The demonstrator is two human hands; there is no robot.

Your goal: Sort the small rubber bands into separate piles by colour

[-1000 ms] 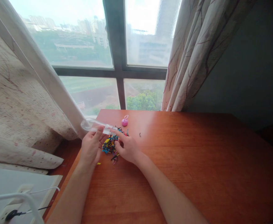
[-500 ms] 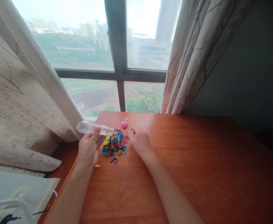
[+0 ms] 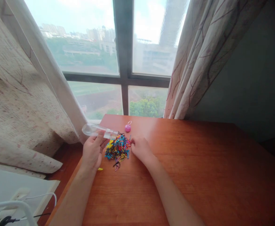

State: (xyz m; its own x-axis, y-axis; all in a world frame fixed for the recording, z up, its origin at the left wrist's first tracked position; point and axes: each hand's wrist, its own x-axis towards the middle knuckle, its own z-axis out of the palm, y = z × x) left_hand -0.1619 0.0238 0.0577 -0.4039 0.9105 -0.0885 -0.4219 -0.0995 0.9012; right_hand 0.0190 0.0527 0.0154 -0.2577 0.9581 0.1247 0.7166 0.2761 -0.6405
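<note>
Holding: left hand (image 3: 92, 151), clear bottle (image 3: 92, 129), apparently nearly empty. Coloured bands (image 3: 117, 147), mostly outside, heaped at bottle's four o'clock. Right hand (image 3: 141, 149), curled, at bands' three o'clock; whether grasping any, cannot tell.

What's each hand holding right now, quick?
Left hand: closed, holding the clear container.
Right hand: curled beside the colourful pile; can't tell if it's holding anything.
</note>
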